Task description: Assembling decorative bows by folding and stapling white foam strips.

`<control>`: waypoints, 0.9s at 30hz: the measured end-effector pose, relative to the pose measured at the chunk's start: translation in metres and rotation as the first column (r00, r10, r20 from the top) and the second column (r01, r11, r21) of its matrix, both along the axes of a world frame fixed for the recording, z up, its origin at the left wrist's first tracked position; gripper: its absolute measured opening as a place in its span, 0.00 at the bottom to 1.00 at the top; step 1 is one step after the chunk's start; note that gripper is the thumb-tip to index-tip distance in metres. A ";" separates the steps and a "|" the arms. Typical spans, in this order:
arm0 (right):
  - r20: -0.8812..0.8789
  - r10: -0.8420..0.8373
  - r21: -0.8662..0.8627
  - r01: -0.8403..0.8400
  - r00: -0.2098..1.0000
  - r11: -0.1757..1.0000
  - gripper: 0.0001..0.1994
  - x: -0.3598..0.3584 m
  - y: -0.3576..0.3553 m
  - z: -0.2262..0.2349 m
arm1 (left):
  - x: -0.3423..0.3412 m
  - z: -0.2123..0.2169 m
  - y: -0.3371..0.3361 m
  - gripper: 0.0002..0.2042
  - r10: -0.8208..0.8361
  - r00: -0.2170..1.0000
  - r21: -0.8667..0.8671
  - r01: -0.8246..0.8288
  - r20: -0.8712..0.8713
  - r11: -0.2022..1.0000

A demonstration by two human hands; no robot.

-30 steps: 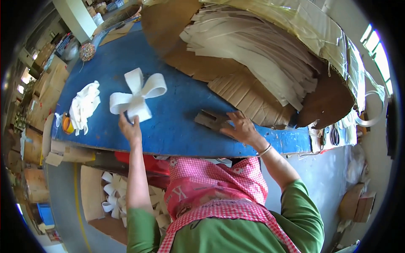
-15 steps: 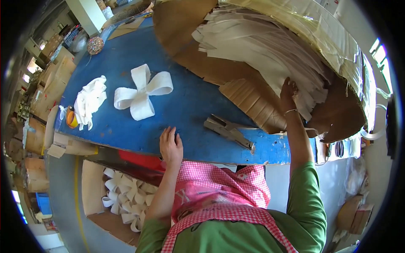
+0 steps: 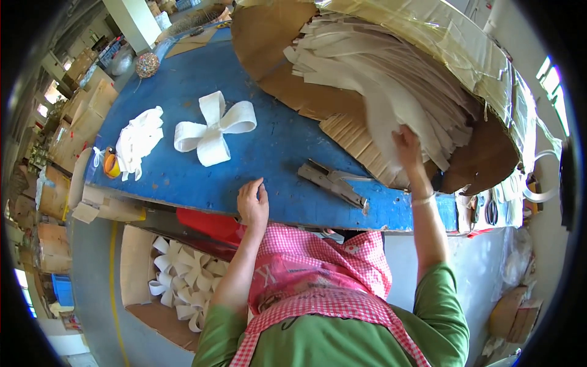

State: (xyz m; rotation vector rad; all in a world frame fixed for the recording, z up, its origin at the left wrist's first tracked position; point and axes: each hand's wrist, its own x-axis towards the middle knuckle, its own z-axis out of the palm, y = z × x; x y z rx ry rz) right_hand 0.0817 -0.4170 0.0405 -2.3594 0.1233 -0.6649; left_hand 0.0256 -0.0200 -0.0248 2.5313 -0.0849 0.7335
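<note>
- White folded strips lie in a loose heap [image 3: 139,142] at the left end of the blue-topped table [image 3: 269,153], just beside a small orange roll of tape [image 3: 110,165].
- White ribbon bow with four looped arms [image 3: 212,129] rests flat on the table, apart from both hands; it appears finished.
- Brown cardboard carton on the floor [image 3: 136,257] below the table's near edge holds many like white bows [image 3: 183,282]; judged: a good batch is already made and stored.
- Left hand [image 3: 253,202] lies palm down on the table near its front edge, fingers loosely spread, grip empty.
- Grey metal hand stapler [image 3: 333,182] lies unattended on the table between the two hands.
- Right hand [image 3: 408,147] reaches into the large stack of long white paper strips [image 3: 391,79] in the open cardboard box [image 3: 275,37]; fingers press on the strips, and whether they have closed round any cannot be told.
- Judged: a further bow is at the stock-picking stage; folding and fastening remain.
</note>
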 end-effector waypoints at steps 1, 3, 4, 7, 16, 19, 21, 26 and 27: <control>0.005 0.119 0.315 -0.114 0.993 0.942 0.14 -0.019 0.026 0.002 | -0.005 -0.004 -0.006 0.12 -0.118 0.986 -0.352 0.070 -0.119 0.933; -0.062 0.247 0.643 -0.150 0.967 0.751 0.20 -0.072 0.085 0.054 | -0.016 0.013 -0.033 0.18 -0.465 0.855 -0.874 0.028 -0.231 0.486; -0.031 0.308 0.762 -0.177 0.951 0.623 0.21 -0.093 0.098 0.057 | -0.022 0.037 -0.055 0.23 -0.651 0.733 -0.977 -0.093 -0.199 0.194; -0.038 0.465 0.912 -0.160 0.884 0.379 0.14 -0.137 0.109 0.047 | -0.026 0.044 -0.092 0.28 -0.855 0.511 -0.879 -0.363 0.090 -0.309; -0.038 0.500 0.981 -0.064 0.865 0.185 0.12 -0.267 0.047 0.046 | 0.014 0.062 -0.105 0.23 -0.686 0.581 -0.617 -0.360 0.438 -0.699; 0.244 0.321 0.968 -0.251 0.915 -0.021 0.11 -0.291 0.012 0.003 | 0.024 0.055 -0.092 0.21 -0.627 0.679 -0.653 -0.282 0.382 -0.703; 0.389 0.148 0.898 -0.339 0.909 -0.280 0.05 -0.311 -0.004 -0.010 | 0.030 0.041 -0.070 0.18 -0.603 0.750 -0.693 -0.282 0.272 -0.664; 0.543 0.155 0.748 -0.391 0.826 -0.537 0.13 -0.321 -0.018 -0.010 | 0.026 0.040 -0.047 0.19 -0.642 0.749 -0.758 -0.322 0.163 -0.568; 0.493 0.198 0.834 -0.395 0.847 -0.386 0.16 -0.322 -0.025 -0.015 | 0.020 0.046 -0.045 0.18 -0.625 0.773 -0.847 -0.261 0.104 -0.463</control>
